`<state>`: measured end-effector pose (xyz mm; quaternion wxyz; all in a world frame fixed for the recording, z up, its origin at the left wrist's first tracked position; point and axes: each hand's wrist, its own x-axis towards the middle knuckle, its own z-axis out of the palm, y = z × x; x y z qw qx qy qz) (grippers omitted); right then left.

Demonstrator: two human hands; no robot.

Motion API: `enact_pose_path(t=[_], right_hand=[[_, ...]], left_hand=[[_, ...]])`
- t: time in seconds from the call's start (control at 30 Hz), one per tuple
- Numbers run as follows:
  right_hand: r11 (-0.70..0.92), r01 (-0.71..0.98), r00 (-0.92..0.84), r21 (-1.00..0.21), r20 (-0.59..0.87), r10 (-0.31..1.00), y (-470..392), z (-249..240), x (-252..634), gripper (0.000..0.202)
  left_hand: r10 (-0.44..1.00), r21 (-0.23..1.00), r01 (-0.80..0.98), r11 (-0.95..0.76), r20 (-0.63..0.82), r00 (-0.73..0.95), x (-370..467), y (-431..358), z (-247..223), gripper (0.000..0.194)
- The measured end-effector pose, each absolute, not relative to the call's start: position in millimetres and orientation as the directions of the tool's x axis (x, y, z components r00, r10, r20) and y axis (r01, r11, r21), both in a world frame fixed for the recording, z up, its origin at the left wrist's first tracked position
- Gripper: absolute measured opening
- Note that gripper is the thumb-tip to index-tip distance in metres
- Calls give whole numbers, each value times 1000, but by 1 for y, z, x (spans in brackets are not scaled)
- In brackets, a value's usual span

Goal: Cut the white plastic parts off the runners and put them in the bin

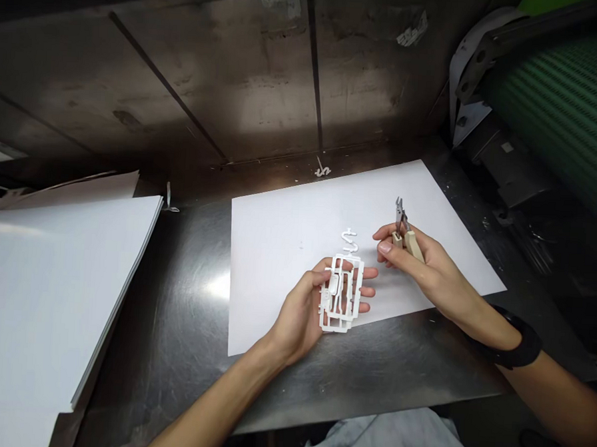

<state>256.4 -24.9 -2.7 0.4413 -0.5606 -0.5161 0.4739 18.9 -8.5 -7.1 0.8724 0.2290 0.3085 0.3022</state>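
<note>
My left hand [299, 307] holds white moulded plastic frames [341, 317], the thumb pressed on their left side and the fingers spread underneath. They look like two frames overlapping, with thin bars inside. A white S-shaped plastic piece [349, 240] sticks out past their top end; whether it is joined to them I cannot tell. In my right hand [421, 263] is a pair of side cutters [411, 244] with cream handles, its metal jaws pointing up and slightly apart. The cutters are to the right of the frames, not touching them. Both hands are above a white sheet [277, 249].
The sheet lies on a metal table [190, 278]. Behind it is a small white plastic scrap [322, 169]; another scrap [169, 200] stands near a stack of white sheets [65, 291] at left. A metal wall [210, 79] closes the back. A green conveyor belt [569, 111] rises at right.
</note>
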Motion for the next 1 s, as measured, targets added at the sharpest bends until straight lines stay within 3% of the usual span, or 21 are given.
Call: enact_pose_path(t=[0.17,0.37,0.53,0.7,0.83,1.0], right_hand=[[-105,113,-59,-988,-112,992,-27,1,252,26],[-202,-92,-184,-975,-183,966,-27,2,255,23],[-141,-100,-229,-985,-115,967,-20,5,256,17],[-140,-67,-226,-988,-122,967,-19,7,254,22],[-127,-41,-130,-991,-121,984,-21,12,262,27],[0,321,-175,-947,-59,983,-27,25,274,21]], left_hand=[[632,625,-321,712,-370,681,17,-7,-9,27],[440,469,-253,846,-347,828,11,-5,-10,44],[421,460,-232,857,-365,831,5,-2,-10,42],[450,637,-77,767,-450,771,8,-2,-6,44],[614,825,32,564,-445,652,12,-1,5,40],[779,923,-12,385,-318,540,3,-1,21,32]])
